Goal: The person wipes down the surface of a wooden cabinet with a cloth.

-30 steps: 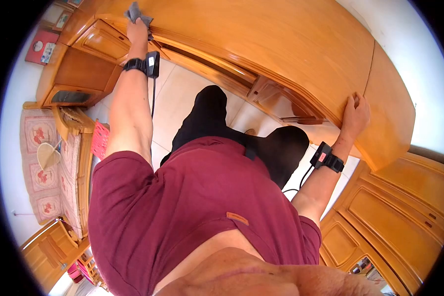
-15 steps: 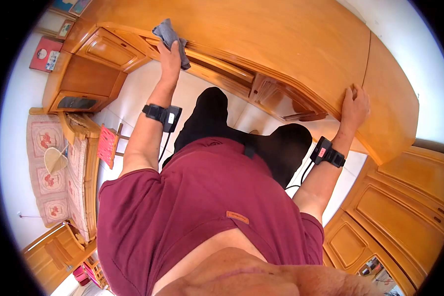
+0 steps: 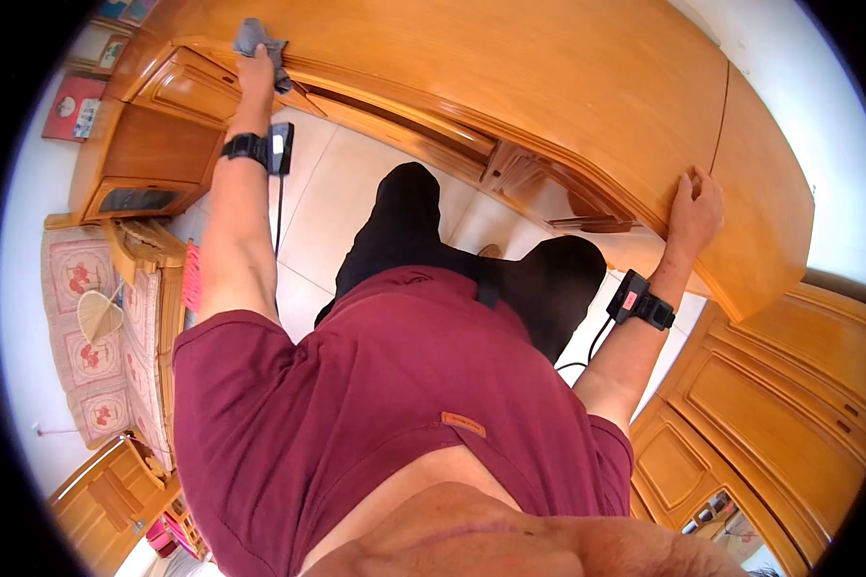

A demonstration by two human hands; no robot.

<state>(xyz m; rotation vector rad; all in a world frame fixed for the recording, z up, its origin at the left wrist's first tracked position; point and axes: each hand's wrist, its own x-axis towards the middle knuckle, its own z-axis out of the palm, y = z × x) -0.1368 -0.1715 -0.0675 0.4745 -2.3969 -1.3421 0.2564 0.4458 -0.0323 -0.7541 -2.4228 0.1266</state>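
My left hand [image 3: 255,77] is closed on a crumpled grey cloth [image 3: 251,37] at the front edge of a long wooden cabinet top [image 3: 510,77], near its left end. The cloth lies over the edge and partly hangs down its front. My right hand [image 3: 697,212] rests at the right part of the same edge, its fingers lying on the wood near a seam and holding nothing. A black device is strapped to each wrist, with a cable running from it.
Below the top is an open drawer or slot [image 3: 394,120]. Wooden cabinets [image 3: 770,394] stand at the right. On the left are a cabinet [image 3: 168,144], a bench with patterned cushions [image 3: 77,279] and a woven fan [image 3: 99,317]. Pale tiles [image 3: 318,212] cover the floor.
My left hand has moved left along the cabinet edge with the grey cloth, the arm reaching further out. My right hand stays at nearly the same spot.
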